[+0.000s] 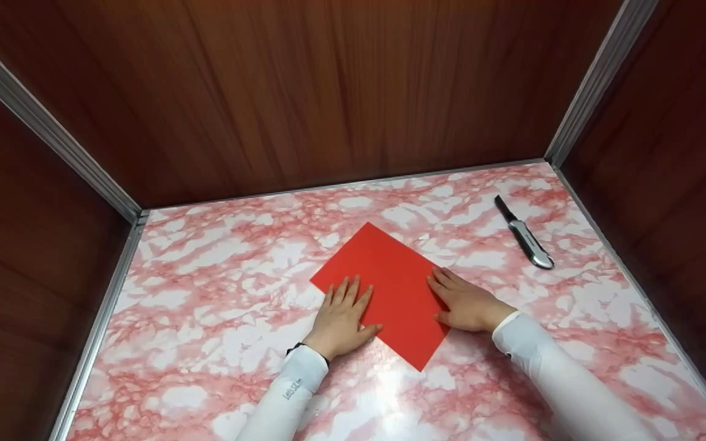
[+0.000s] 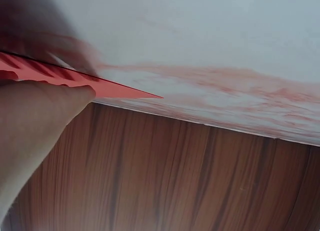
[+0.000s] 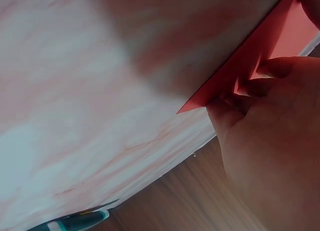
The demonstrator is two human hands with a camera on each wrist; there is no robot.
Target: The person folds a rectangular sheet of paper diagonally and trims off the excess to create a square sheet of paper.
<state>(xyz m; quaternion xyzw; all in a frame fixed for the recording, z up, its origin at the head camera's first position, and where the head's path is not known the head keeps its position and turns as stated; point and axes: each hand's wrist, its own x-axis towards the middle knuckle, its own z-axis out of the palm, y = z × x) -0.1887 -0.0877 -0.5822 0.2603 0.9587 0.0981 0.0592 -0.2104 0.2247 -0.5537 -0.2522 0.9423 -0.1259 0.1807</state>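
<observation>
A red sheet of paper (image 1: 390, 275) lies flat on the marbled tabletop, turned so its corners point away and toward me. My left hand (image 1: 342, 318) rests with spread, straight fingers on its left edge, the thumb near the lower left side. On the right edge my right hand (image 1: 466, 301) lies with extended fingers, fingertips on the paper close to its right corner. The left wrist view shows the left hand (image 2: 40, 111) over the paper's pointed corner (image 2: 125, 91). In the right wrist view, fingers of the right hand (image 3: 275, 126) touch the red sheet (image 3: 215, 86).
A utility knife (image 1: 531, 244) with a grey and black handle lies on the table at the right, beyond my right hand. The pink and white marbled table (image 1: 206, 294) is enclosed by brown wood-grain panels (image 1: 328, 92) with metal strips (image 1: 592, 79) at the corners.
</observation>
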